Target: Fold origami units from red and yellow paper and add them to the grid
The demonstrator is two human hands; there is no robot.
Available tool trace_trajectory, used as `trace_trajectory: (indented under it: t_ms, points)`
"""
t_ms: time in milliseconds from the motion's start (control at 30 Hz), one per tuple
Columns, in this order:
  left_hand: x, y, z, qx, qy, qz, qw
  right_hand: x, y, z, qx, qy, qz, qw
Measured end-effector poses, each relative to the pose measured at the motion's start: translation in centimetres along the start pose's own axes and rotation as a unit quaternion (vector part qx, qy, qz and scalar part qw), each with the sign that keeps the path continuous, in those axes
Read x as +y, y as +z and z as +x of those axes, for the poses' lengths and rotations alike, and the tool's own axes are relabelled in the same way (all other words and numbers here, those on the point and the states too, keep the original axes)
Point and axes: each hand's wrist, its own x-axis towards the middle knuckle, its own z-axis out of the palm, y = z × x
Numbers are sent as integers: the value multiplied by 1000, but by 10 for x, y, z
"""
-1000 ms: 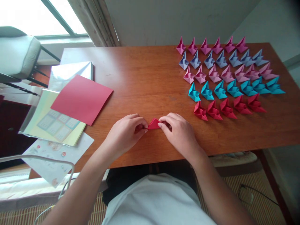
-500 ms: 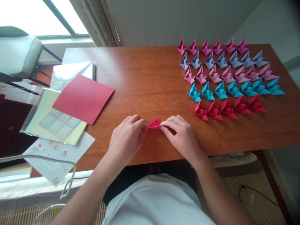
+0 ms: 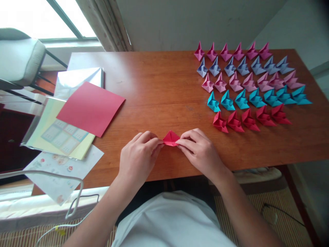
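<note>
A small red folded paper boat point(image 3: 170, 138) is held between my two hands near the front edge of the table. My left hand point(image 3: 140, 152) pinches its left tip between thumb and fingers. At the opposite tip, my right hand point(image 3: 199, 149) has the same kind of pinch. The piece has a raised triangular peak at the back and a flatter strip in front. To the right stands a row of red folded paper boats point(image 3: 248, 120), like the colour of the one I hold.
Behind the red row are turquoise point(image 3: 242, 99), light pink point(image 3: 234, 82), lilac point(image 3: 229, 67) and magenta point(image 3: 225, 53) rows of folded paper. Red paper sheets point(image 3: 91, 108) lie on the left, over a yellow packet point(image 3: 74, 151) and a printed white sheet point(image 3: 84, 164). A chair point(image 3: 22, 58) stands beyond.
The red paper has opened out from a flatter triangle, its front face now turned up and spread. Both hands have shifted slightly toward me, still pinching its ends.
</note>
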Motion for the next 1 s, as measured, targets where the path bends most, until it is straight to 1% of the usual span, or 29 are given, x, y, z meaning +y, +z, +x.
trace_trajectory:
  t_ms: [100, 267, 367, 500, 667, 900, 1000]
  points:
    - [-2, 2, -2, 9, -1, -10, 1000, 5, -5, 2, -17, -3, -9, 1000]
    - [-4, 4, -2, 7, -17, -34, 999, 11, -9, 5, -40, 8, -6, 999]
    - [-1, 2, 0, -7, -32, -33, 999, 11, -10, 9, -45, 25, 4, 999]
    - [3, -2, 5, -41, -42, -13, 998, 9, -12, 18, -73, 51, 6, 996]
    - [3, -3, 10, -53, -44, -17, 998, 6, -16, 26, -105, 72, -4, 992]
    - [6, -6, 13, -61, -32, 18, 997, 3, -14, 29, -104, 89, -23, 990]
    - [6, -6, 14, -70, -32, 17, 997, 2, -14, 29, -98, 96, -31, 990]
